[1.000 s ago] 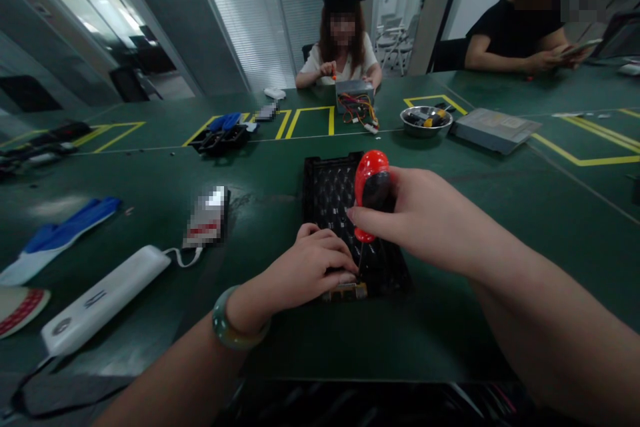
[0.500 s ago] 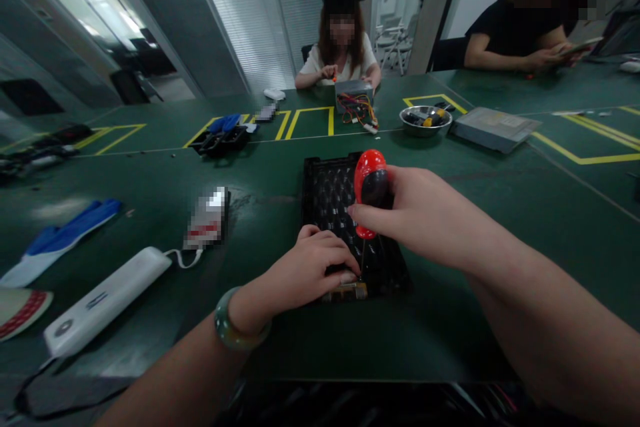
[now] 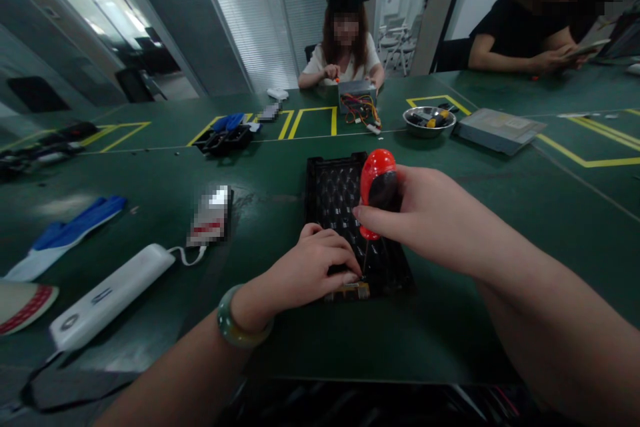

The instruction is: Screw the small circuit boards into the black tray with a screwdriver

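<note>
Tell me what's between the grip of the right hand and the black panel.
The thin shaft of the red screwdriver, running from below the grip of the right hand down toward the black panel; the head view shows it.

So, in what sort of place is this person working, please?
Probably a shared electronics workshop or training room. The large green table is marked with yellow lines; the right hand holds a red screwdriver over a black panel; across the table sits a metal box with coloured wires.
</note>
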Available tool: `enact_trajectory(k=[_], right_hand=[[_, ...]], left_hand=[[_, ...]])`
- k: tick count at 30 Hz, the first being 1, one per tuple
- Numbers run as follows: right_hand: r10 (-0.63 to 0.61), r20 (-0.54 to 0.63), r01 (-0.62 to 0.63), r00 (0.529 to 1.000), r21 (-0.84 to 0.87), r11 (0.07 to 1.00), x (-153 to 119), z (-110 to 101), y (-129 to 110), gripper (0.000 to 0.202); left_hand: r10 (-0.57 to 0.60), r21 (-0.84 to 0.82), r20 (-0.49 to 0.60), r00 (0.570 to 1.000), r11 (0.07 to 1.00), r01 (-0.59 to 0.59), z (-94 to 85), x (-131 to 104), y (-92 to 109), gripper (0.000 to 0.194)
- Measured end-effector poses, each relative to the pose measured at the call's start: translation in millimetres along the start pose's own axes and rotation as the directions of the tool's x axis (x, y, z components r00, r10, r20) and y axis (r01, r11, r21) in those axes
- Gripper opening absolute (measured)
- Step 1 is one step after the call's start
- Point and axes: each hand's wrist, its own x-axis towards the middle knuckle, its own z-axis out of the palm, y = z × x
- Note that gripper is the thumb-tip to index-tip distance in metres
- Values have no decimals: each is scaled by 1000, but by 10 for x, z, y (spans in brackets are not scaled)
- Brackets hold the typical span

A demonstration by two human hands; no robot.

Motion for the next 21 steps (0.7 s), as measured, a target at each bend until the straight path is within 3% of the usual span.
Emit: enact_trajectory(k=[10, 17, 21], right_hand=[[-92, 84, 91, 992, 18, 996, -57, 13, -19, 24], [-247, 195, 221, 949, 142, 965, -104, -66, -47, 9], [-280, 234, 235, 931, 202, 951, -120, -117, -57, 9]], left_hand=[[-27, -15, 9, 1000, 1000, 27, 8, 2, 8, 11], [-14, -14, -30, 999, 1000, 13, 43, -16, -33, 13], [-5, -22, -29, 1000, 1000, 5, 45, -17, -37, 12]])
